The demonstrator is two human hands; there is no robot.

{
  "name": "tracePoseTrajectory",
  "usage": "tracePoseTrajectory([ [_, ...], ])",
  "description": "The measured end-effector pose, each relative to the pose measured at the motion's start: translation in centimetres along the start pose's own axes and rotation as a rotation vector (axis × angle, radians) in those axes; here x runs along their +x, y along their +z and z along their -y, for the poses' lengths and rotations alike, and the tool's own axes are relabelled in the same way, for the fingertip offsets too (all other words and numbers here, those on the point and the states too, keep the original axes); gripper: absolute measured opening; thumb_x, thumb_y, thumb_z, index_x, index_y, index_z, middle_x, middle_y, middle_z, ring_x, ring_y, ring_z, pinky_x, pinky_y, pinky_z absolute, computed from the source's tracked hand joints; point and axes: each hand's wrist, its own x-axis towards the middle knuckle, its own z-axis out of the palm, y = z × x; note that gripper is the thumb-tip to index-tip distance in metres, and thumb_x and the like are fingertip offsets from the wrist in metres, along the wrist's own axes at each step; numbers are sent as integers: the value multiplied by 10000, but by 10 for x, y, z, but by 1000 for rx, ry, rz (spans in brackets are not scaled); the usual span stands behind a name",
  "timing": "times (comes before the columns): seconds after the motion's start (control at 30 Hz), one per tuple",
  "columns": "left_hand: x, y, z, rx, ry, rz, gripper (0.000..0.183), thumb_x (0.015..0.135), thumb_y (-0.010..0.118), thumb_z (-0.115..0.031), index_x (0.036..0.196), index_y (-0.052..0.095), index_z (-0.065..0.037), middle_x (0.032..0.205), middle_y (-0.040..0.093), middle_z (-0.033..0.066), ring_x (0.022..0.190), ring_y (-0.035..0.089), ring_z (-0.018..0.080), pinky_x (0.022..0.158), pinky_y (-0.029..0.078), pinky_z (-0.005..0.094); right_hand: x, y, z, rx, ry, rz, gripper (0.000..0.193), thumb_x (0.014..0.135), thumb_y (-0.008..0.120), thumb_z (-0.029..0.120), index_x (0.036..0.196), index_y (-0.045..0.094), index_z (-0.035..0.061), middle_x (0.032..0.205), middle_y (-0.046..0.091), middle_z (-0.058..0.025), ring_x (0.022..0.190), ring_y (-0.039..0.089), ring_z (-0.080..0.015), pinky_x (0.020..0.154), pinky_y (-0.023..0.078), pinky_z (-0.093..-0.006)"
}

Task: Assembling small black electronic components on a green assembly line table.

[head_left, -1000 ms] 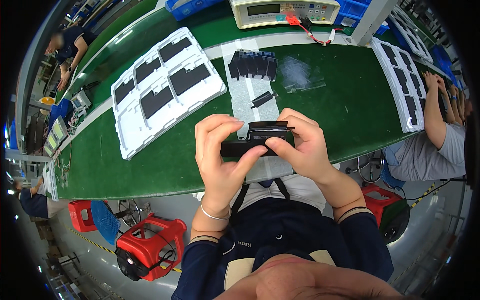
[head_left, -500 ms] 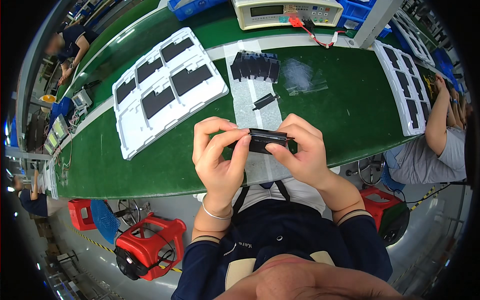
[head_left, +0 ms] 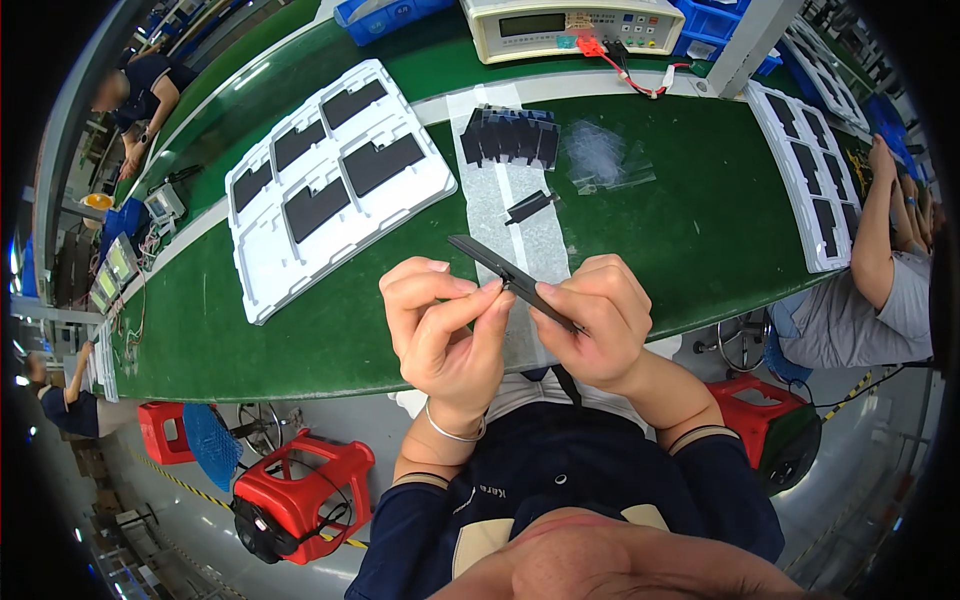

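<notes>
Between my hands, above the near edge of the table, a thin flat black pack is held tilted, its edge turned up and its far end pointing up and left. My right hand is closed on its right end, thumb and fingers on opposite faces. My left hand pinches at the middle of its near edge; fingertips hide any small part there. Beyond them, a small black strip lies on a pale mat. Further back on the mat is a row of overlapping dark pieces.
A white tray with several flat black packs lies to the left. Crumpled clear film is right of the mat. Behind stands a bench meter with red and black leads. Another white tray and a co-worker's arm are at the right.
The black pack has been turned from lying level across my hands to a slanted, edge-up pose. My left fingers have shifted from its left end to its middle edge.
</notes>
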Motion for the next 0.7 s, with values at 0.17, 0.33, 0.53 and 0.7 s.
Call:
tracePoseTrajectory([
  [0.17,-1,5,-4,36,27,-40,210,602,767,0,773,664,-65,822,531,32,846,476,230,708,405,321,1,2,1,-24,-5,-24,330,545,727,-13,852,611,18,682,531,-38,533,502,-185,479,370,-284],
  [0.33,-5,11,-8,-7,-31,-25,114,706,689,22,795,644,-32,877,484,51,905,460,230,768,389,327,2,3,3,-61,5,-24,293,573,733,-2,841,615,8,673,520,-37,531,500,-181,470,366,-280],
  [0.53,-5,19,-6,-34,-48,-97,177,650,746,7,797,667,-49,837,524,49,841,480,224,684,413,298,2,3,1,-82,-5,-26,280,581,735,4,837,623,-2,677,522,-42,536,499,-180,472,372,-281],
  [0.7,-3,19,-5,-51,-55,-68,171,662,739,6,805,661,-46,847,524,53,837,483,225,686,416,294,2,2,-1,-86,-7,-22,274,578,734,0,829,624,-5,682,526,-45,552,506,-186,482,386,-285],
])
